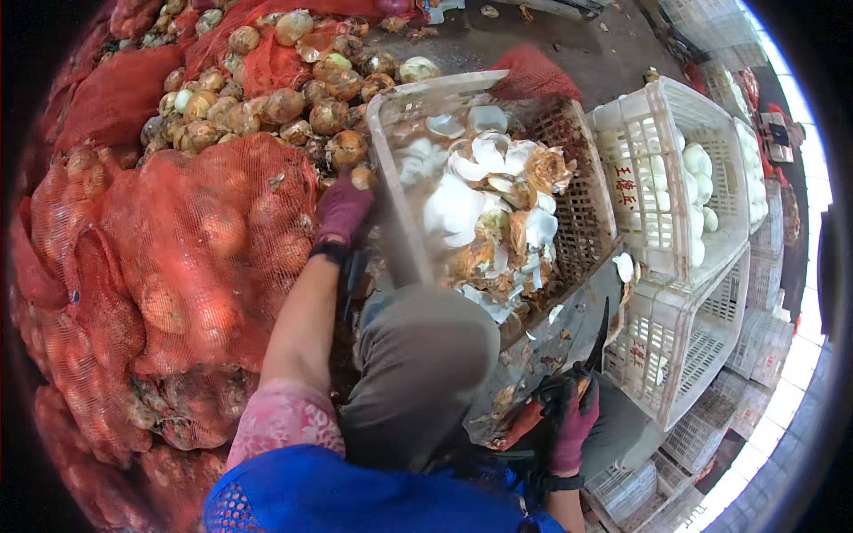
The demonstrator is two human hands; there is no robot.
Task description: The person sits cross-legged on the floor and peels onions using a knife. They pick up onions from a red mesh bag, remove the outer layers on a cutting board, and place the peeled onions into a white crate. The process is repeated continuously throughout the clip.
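Observation:
My left hand [344, 208], in a purple glove, reaches to the near edge of a heap of unpeeled onions [266, 110]. A small brown onion [362, 178] touches its fingers, but the far side of the hand is hidden, so its grip is unclear. By my right knee, my right hand [576, 426], gloved in purple and black, holds a knife [600, 336] with its dark blade pointing up and away. Before my knees stands a dirty white plastic crate [403, 200], holding white onion layers and brown skins [490, 193].
Red mesh sacks of onions [206, 246] are piled along the left. On the right, white plastic crates [666, 266] are stacked with their openings sideways; the upper one holds peeled onions [698, 176] and bears writing. A grey board with onion scraps [526, 373] lies beside my knee.

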